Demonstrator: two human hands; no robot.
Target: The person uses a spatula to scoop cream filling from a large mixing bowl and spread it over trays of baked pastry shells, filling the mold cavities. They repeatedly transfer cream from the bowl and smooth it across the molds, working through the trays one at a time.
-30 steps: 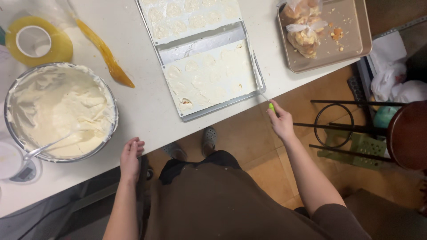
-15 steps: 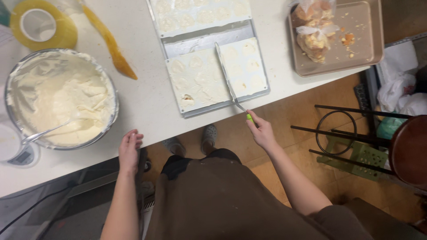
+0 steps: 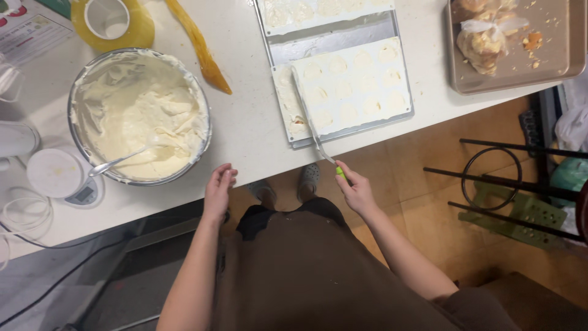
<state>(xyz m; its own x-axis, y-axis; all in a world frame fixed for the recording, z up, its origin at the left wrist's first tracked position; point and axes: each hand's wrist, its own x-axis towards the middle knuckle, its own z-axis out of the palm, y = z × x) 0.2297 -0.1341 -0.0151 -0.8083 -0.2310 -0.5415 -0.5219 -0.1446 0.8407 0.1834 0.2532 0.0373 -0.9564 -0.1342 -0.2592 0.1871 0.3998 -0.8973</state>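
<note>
A person's right hand (image 3: 356, 191), fingers clenched on a green-handled metal spatula (image 3: 313, 125), lays its long blade up and away across the cream-filled white mould (image 3: 343, 86). The left hand (image 3: 218, 189), fingers released, rests on the pale surface (image 3: 251, 122) edge, farther off.
</note>
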